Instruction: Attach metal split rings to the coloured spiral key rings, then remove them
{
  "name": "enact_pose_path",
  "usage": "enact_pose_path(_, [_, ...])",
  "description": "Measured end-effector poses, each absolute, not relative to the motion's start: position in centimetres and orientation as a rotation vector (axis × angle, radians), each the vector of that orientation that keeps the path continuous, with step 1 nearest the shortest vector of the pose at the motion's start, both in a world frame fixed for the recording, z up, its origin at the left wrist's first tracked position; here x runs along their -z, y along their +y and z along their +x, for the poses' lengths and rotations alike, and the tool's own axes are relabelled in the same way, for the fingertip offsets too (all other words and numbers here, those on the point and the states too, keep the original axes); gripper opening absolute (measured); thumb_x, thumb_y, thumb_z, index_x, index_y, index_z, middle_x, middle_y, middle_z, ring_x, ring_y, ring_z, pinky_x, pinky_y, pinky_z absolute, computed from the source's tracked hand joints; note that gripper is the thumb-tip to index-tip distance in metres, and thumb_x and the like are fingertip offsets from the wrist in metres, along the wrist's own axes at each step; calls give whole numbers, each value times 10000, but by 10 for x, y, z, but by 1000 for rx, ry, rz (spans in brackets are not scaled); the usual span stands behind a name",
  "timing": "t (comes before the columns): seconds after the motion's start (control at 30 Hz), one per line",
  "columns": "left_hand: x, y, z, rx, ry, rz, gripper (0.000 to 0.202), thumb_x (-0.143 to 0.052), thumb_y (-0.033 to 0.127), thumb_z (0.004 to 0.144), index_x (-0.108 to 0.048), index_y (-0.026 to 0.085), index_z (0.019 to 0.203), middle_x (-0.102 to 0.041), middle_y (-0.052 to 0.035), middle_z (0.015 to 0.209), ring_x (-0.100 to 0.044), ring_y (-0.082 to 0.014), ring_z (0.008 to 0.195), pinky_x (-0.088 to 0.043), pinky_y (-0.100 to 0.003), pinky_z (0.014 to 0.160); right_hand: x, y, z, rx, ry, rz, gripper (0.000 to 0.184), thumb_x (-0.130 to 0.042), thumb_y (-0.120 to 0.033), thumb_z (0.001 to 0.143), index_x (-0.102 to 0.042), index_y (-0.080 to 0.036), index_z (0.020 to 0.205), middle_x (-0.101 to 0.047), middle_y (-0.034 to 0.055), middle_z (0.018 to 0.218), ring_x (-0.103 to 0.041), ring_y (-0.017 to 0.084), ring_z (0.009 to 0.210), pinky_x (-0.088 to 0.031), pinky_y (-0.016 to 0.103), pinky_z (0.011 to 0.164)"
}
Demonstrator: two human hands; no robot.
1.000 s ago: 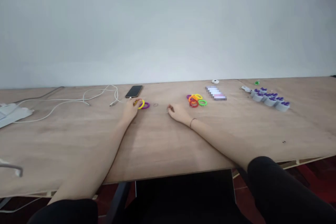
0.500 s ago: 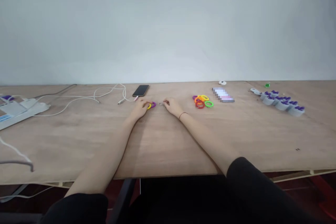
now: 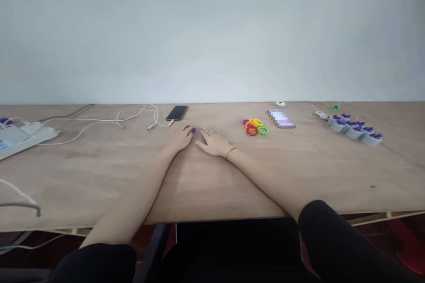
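Observation:
My left hand [image 3: 181, 139] rests on the plywood table [image 3: 83, 172] with its fingertips at a purple spiral band [image 3: 193, 130], and only a sliver of that band shows. A little to the right, my right hand [image 3: 214, 143] lies flat and palm down, fingers apart, holding nothing. A black smartphone [image 3: 177, 112] with a white cable plugged in lies just beyond my left hand. Farther right is a pile of colourful spiral bands [image 3: 253, 128]. Any yellow band or small ring near my hands is hidden.
A white cable [image 3: 133, 117] loops across the left of the table toward a white power strip [image 3: 25, 135]. Right of the bands lies a pixelated flat object [image 3: 281, 119]. Grey cups with purple tops [image 3: 355, 131] stand at far right. A wall rises behind the table.
My hands have come closer together. The yellow band and small ring no longer show, and the purple band is mostly covered. My right hand now lies flatter.

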State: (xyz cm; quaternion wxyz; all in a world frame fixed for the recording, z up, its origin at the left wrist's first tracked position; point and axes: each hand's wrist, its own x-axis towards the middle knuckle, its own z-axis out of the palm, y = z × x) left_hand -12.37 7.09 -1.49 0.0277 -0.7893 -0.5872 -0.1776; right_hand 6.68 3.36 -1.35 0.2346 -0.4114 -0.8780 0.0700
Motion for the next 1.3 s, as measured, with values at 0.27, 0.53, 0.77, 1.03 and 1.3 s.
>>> enact_pose_path(0.27, [14,70,-124,747,-1741,-2398,312,-403,265,835,-604,189,1061,-577,-82,1068,-499,-207,1075,-380,-326,968,10,51,58,-196,-2455,-1183,666,-309,-554,870,-374,-71,1324,-347,157,1406,-273,267,1311,-177,443,1067])
enact_pose_path(0.53, [12,67,-121,786,-1776,-2272,233,-471,286,802,-652,170,892,-559,-83,864,-519,-227,930,-412,-345,899,10,42,63,-174,-2307,-1152,492,-386,-395,878,-432,-105,1273,-389,148,1373,-287,250,1291,-246,409,1048])
enact_pose_path(0.77, [12,63,-120,771,-1770,-2315,285,-449,283,825,-662,201,997,-569,-72,900,-511,-210,957,-394,-338,926,12,-6,93,-163,-2375,-931,398,-435,-308,848,-533,-86,1162,-371,166,1384,-248,267,1322,-265,417,1067])
enact_pose_path(1.03, [13,66,-121,659,-1761,-2361,329,-389,265,854,-612,219,1092,-551,-59,1139,-489,-200,1085,-348,-329,995,14,-39,150,-252,-2381,-893,350,-467,-323,845,-534,-164,1149,-395,119,1375,-297,249,1308,-308,433,1048])
enact_pose_path(1.3, [2,52,-109,755,-1627,-2308,361,-460,284,813,-567,211,1149,-516,-91,1181,-458,-249,1124,-324,-379,1007,11,-1,230,-113,-2015,-1243,227,-422,-136,761,-600,-173,897,-626,83,963,-555,216,949,-420,371,869])
